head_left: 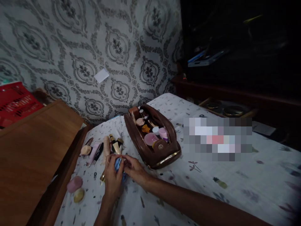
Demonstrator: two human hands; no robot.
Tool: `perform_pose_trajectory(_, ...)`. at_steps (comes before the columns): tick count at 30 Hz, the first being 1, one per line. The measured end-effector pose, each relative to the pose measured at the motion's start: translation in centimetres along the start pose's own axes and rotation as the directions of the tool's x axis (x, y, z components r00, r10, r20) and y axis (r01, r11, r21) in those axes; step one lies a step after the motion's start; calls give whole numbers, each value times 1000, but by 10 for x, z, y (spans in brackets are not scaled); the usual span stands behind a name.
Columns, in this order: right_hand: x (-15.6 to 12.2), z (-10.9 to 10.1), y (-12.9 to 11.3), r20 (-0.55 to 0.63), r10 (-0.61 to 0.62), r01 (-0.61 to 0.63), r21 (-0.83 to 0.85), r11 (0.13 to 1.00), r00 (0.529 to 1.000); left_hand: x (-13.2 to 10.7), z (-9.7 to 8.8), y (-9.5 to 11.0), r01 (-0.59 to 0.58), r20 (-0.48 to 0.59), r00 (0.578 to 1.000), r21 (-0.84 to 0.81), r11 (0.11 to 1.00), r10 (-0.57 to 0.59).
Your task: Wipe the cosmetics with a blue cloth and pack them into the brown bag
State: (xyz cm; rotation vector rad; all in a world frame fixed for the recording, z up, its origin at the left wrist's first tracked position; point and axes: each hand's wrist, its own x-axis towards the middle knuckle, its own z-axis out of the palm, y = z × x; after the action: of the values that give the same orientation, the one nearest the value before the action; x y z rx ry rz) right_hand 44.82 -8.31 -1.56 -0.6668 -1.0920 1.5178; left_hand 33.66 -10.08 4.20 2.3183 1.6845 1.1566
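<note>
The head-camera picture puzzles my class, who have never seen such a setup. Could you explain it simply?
There is no machine here: one person works bare-handed, and a camera worn on that person's head looks forward and down. The left hand and right hand meet around a small, light-blue item, too covered to identify. Beneath is a white cloth printed with plants. On it rests an open, brown, leather-like zip bag holding small containers. To the bag's left lie a cream-coloured tube, a pink, rounded piece and a yellow, rounded piece, among other things.
</note>
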Motion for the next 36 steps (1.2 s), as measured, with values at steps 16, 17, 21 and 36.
perform_pose_trajectory(16, -43, -5, -18, 248, 167, -138, -128, 982, 954, 14, 7, -23, 169, -224, 947, -263, 950, -231)
perform_pose_trajectory(17, -45, -5, -19, 252, 191, -157, -149, 976, 949, 14, 7, -26, 180, -222, 945, -261, 948, -241)
perform_pose_trajectory(21, -48, -3, -21, 191, 242, -200, -215, 956, 951, 11, 7, -32, 215, -205, 940, -270, 939, -274)
perform_pose_trajectory(36, -48, -4, -28, 122, 229, -203, -192, 960, 966, 7, -9, -32, 413, -222, 765, -551, 725, -604)
